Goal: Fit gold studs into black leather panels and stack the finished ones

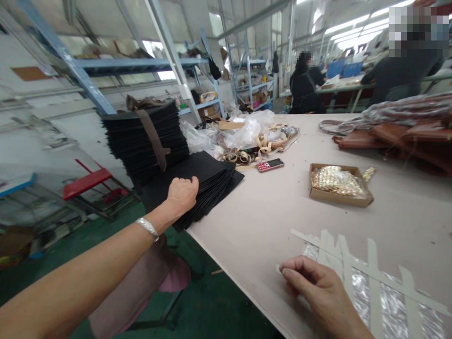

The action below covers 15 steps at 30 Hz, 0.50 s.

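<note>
My left hand point(182, 194), with a silvery bracelet on its wrist, is closed over the edge of a fanned pile of black sheets point(203, 167) at the table's left corner. Its fingertips are partly hidden, gripping at the top sheet. Behind it rises a tall stack of black pieces point(120, 141), with a brown strap point(152, 136) draped over. Low at the right, my right hand point(319, 287) pinches thumb against fingers, a small pale tip showing at them. Beside it lie cream strips point(374, 268) crossed over shiny clear plastic point(362, 294).
On the table point(261, 221) are a cardboard box of gold-coloured metal parts point(339, 181), a red-and-black mobile phone point(270, 164), crumpled plastic bags point(247, 132) and brown leather pieces point(395, 136). A red stool point(86, 182) stands left. Two people point(305, 87) sit in the background.
</note>
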Motion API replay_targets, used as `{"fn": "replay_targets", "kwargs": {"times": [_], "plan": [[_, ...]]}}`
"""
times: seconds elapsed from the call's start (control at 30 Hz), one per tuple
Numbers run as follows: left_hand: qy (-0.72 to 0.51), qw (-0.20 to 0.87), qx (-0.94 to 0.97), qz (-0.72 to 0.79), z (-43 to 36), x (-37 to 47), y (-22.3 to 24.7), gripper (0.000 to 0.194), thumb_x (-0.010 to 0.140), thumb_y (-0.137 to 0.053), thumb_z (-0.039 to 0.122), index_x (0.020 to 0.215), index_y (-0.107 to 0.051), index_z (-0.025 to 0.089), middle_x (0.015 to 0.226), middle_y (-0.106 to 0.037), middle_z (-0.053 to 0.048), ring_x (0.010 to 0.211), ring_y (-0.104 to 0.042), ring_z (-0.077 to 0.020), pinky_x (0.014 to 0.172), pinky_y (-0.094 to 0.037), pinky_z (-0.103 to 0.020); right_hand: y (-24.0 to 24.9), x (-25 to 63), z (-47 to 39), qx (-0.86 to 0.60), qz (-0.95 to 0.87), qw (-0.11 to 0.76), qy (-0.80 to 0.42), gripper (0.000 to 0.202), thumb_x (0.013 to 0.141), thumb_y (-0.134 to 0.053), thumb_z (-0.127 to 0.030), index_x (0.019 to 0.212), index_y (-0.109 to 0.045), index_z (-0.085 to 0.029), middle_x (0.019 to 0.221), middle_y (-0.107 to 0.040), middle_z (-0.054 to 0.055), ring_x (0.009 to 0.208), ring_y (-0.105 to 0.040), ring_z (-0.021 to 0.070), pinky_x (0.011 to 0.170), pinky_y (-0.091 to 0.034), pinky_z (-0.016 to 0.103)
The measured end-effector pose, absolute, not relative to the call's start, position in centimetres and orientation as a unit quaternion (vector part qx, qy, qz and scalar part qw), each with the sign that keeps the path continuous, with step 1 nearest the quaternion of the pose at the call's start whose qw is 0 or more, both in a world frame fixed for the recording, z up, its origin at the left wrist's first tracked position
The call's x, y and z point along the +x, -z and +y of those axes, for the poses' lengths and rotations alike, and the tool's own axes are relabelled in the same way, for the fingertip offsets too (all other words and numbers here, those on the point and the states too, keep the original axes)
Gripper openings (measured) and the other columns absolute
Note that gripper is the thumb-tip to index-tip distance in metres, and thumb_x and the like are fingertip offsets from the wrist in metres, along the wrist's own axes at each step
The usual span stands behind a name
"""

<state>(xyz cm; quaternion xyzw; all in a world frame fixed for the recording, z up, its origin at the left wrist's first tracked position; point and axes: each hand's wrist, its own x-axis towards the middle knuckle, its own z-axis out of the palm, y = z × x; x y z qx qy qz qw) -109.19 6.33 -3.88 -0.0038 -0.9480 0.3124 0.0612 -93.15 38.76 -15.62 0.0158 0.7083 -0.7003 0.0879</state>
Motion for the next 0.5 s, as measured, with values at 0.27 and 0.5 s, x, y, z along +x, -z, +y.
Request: {"fn": "replay_targets", "kwargs": {"times": [0.27, 0.5], "plan": [[-0.307, 0.038, -0.013, -0.951, 9.1, -109.3, 0.0, 0.029, 0.095, -0.060, 0.038, 0.110, -0.063, 0.014, 0.108, -0.066, -0.007, 0.097, -0.065, -0.0216, 0.089, -0.053, -0.045, 15.0, -94.0, 38.9, 0.052, 0.595, 0.081, 0.798, 0.037, 0.073, -0.076, -0.050, 0.078, -0.071, -0.014, 0.059, -0.065, 0.003, 0.053, -0.056, 0.0128, 0.053, -0.045, 0.023], [-0.231, 0.004, -0.111, -0.967, 18.8, -105.5, 2.5, 0.033, 0.094, -0.062, 0.037, 0.118, -0.060, 0.015, 0.117, -0.063, -0.009, 0.100, -0.064, -0.0224, 0.087, -0.055, -0.044, 15.3, -94.4, 40.1, 0.112, 0.519, -0.032, 0.847, 0.046, 0.064, -0.086, -0.048, 0.093, -0.070, -0.016, 0.077, -0.072, 0.005, 0.060, -0.061, 0.0131, 0.053, -0.050, 0.023]]}}
